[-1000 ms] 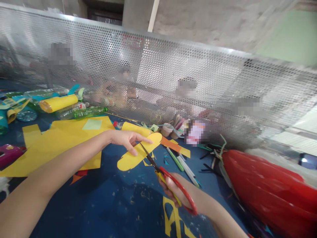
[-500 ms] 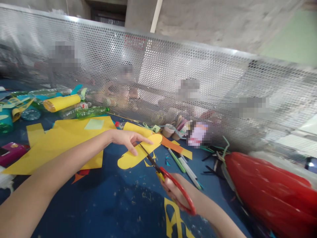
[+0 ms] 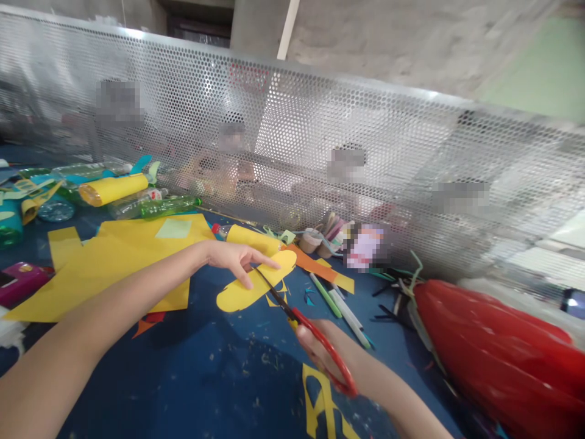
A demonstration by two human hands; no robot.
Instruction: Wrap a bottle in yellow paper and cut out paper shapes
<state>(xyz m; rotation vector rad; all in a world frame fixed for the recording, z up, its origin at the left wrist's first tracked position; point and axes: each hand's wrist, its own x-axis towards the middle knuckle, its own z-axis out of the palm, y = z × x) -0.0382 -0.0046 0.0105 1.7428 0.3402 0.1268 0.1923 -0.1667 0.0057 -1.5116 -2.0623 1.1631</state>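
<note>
My left hand (image 3: 235,259) grips a long, rounded yellow paper cutout (image 3: 235,297), thumb and forefinger spread over its top while the other fingers are mostly hidden. A pair of scissors (image 3: 324,347) with red handles and dark blades is in my right hand (image 3: 315,341), its fingers wrapped round the loops. The blades lie across the middle of the cutout, pointing toward my left hand. Small yellow scraps (image 3: 275,297) lie just beyond the blades, and a larger cut-out yellow scrap (image 3: 315,414) sits below my right hand.
Yellow sheets (image 3: 137,244) lie on the blue table (image 3: 183,378) at left, with plastic bottles (image 3: 171,207) behind. Markers (image 3: 326,296) and an orange strip (image 3: 315,263) are to the right, near a red plastic bag (image 3: 493,347). A perforated metal screen (image 3: 292,122) runs along the back, people beyond it.
The scissors' handles have moved slightly left and the blades look more closed. The far end of the yellow cutout has shifted slightly left and down. My left hand has barely moved.
</note>
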